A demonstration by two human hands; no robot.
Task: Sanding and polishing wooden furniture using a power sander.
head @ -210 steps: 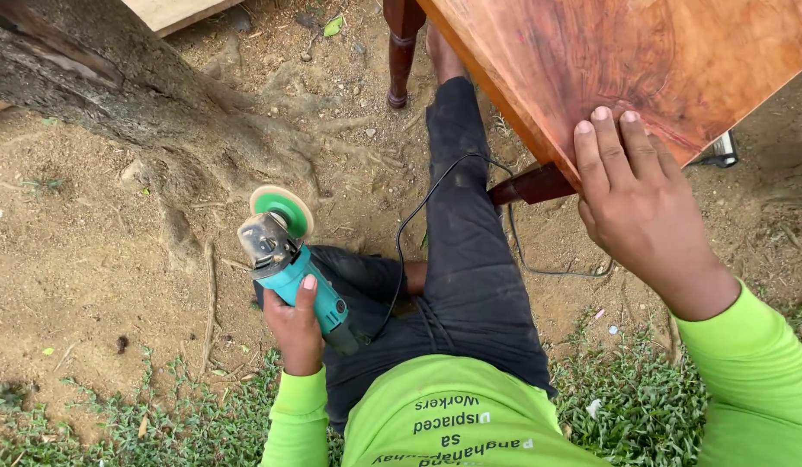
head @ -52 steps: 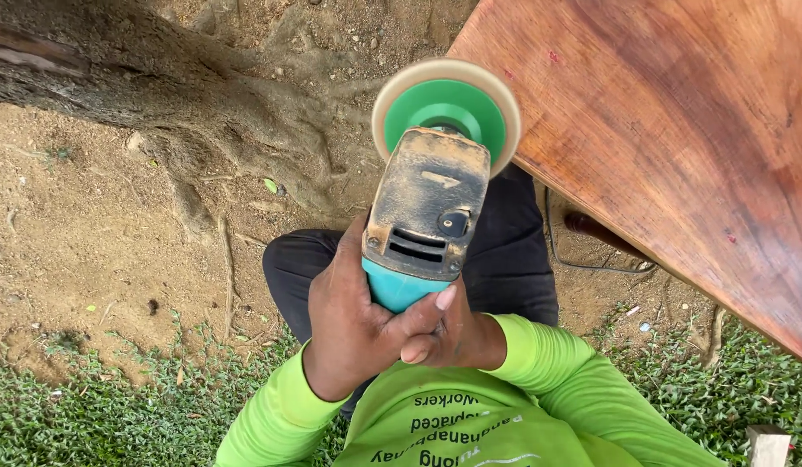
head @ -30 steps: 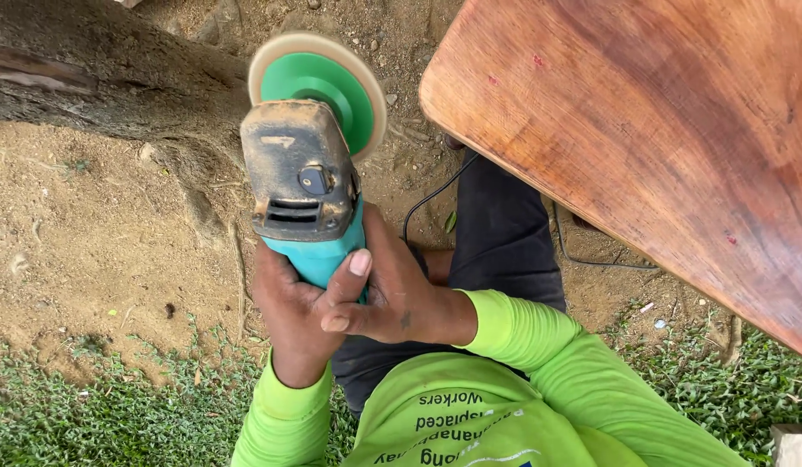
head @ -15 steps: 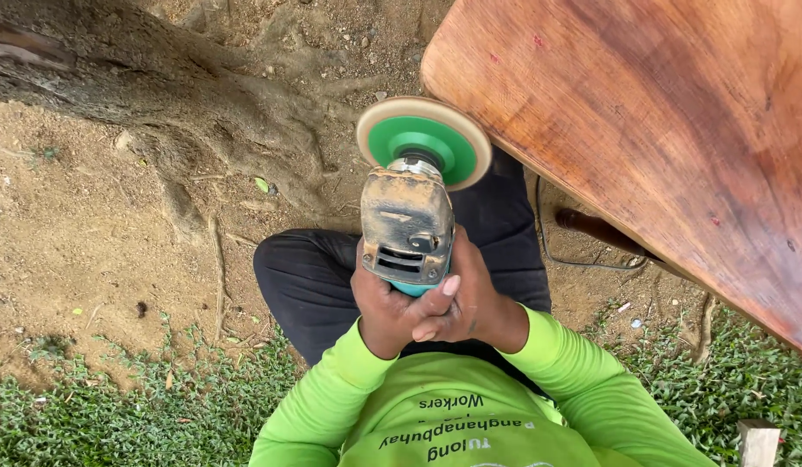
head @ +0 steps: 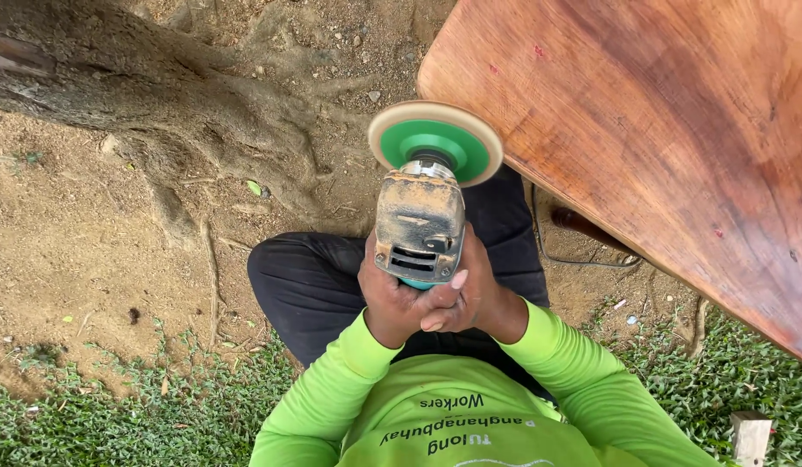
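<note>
Left hand point(head: 391, 303) and right hand point(head: 472, 298) both clamp the teal angle grinder point(head: 420, 220), green disc point(head: 436, 143) beside the reddish tabletop point(head: 660, 130).

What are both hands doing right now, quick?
Left hand: closed around the angle grinder.
Right hand: closed around the same grinder's handle, overlapping the left.
</note>
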